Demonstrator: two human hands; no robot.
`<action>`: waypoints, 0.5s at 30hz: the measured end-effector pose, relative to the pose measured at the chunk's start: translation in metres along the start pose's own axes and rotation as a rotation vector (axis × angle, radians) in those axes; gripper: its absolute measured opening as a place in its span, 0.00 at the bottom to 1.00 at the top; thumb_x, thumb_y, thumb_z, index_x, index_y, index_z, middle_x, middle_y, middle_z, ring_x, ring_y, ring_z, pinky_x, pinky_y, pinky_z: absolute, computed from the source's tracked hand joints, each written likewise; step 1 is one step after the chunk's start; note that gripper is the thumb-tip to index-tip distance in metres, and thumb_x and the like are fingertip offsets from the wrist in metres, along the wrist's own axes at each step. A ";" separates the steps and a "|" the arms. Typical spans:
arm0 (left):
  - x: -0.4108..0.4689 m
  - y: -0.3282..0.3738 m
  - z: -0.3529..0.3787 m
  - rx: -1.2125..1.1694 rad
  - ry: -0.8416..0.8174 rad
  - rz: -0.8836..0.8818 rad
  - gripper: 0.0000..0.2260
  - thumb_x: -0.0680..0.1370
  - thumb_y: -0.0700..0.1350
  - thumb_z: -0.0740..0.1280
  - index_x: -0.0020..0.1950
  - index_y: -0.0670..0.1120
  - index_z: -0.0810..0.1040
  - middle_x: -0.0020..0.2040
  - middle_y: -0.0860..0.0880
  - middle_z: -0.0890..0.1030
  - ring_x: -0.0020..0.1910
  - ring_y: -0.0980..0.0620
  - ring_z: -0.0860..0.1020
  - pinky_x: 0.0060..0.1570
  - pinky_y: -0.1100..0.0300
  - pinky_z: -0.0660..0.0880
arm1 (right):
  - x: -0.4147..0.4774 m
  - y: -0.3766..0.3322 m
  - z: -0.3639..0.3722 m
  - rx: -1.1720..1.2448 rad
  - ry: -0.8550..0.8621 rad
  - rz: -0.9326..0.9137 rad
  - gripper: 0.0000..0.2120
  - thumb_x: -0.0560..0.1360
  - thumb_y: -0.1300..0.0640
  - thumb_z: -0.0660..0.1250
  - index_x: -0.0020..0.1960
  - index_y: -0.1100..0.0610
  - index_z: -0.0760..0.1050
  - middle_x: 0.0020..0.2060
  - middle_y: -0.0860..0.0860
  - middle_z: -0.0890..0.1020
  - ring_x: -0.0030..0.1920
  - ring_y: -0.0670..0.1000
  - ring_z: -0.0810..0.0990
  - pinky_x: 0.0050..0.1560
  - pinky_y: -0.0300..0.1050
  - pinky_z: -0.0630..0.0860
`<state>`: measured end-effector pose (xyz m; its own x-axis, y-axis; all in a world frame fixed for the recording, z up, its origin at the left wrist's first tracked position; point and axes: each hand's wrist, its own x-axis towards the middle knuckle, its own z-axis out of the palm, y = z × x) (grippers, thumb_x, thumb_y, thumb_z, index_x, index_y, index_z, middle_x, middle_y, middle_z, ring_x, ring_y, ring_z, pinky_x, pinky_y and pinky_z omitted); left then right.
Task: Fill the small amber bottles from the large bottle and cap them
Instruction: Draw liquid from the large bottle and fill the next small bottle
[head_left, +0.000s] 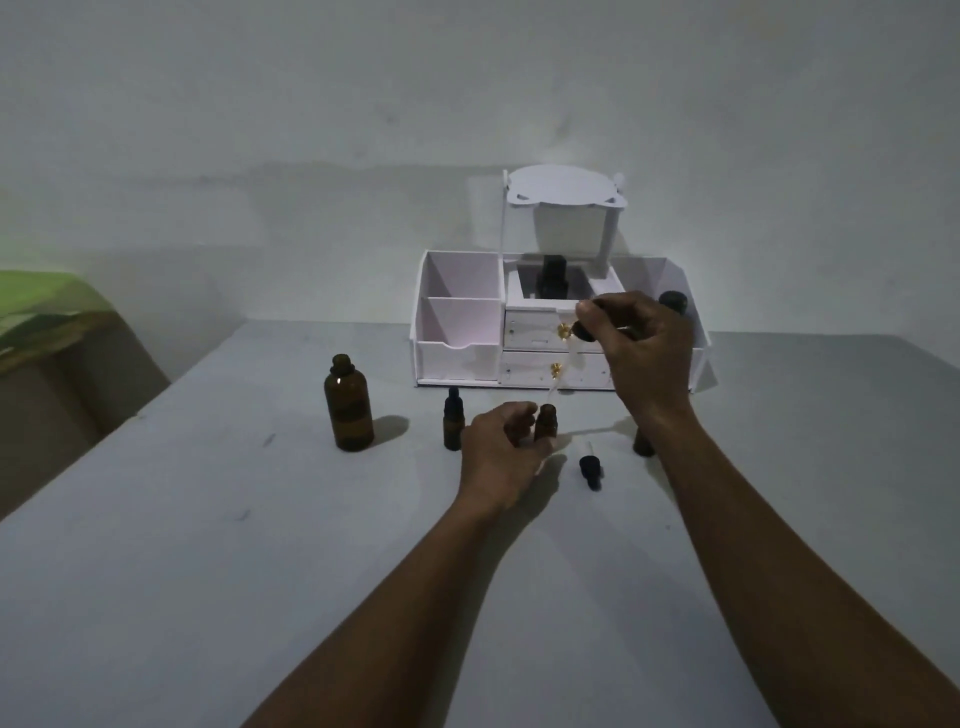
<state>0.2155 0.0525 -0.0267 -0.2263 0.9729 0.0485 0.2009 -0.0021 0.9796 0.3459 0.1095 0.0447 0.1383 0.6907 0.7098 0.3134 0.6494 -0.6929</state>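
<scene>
The large amber bottle stands uncapped on the left of the table. A small capped amber bottle stands to its right. My left hand grips an open small amber bottle on the table. My right hand holds a dropper by its black bulb, with the glass tube slanting down and its tip at the mouth of that bottle. A loose black dropper cap lies on the table to the right. Another small bottle is mostly hidden behind my right forearm.
A white desk organizer with compartments and two drawers stands at the back by the wall; a dark bottle sits in its middle slot and a black cap shows at its right. A green-covered object lies beyond the table's left edge.
</scene>
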 end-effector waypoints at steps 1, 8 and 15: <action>-0.003 -0.002 -0.004 -0.022 -0.009 -0.005 0.24 0.75 0.40 0.76 0.70 0.46 0.77 0.64 0.50 0.81 0.58 0.54 0.77 0.56 0.61 0.77 | 0.000 -0.003 -0.001 0.017 0.011 0.000 0.02 0.75 0.53 0.73 0.47 0.50 0.81 0.37 0.43 0.84 0.39 0.42 0.85 0.45 0.33 0.80; -0.022 -0.013 -0.065 0.045 0.014 0.002 0.17 0.73 0.46 0.79 0.61 0.50 0.83 0.59 0.54 0.83 0.55 0.56 0.82 0.53 0.59 0.82 | -0.009 -0.036 0.019 0.171 -0.046 0.006 0.03 0.76 0.57 0.72 0.50 0.53 0.81 0.39 0.43 0.84 0.38 0.37 0.83 0.41 0.30 0.78; -0.042 -0.023 -0.174 0.094 0.186 0.012 0.07 0.74 0.44 0.78 0.50 0.52 0.85 0.50 0.53 0.85 0.44 0.57 0.84 0.39 0.67 0.79 | -0.023 -0.067 0.086 0.313 -0.232 0.045 0.05 0.76 0.57 0.72 0.51 0.54 0.82 0.42 0.48 0.86 0.43 0.47 0.86 0.47 0.44 0.84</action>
<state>0.0550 -0.0289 -0.0173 -0.3939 0.9133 0.1033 0.2906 0.0171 0.9567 0.2411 0.0777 0.0642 -0.0821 0.7507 0.6555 0.0050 0.6581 -0.7529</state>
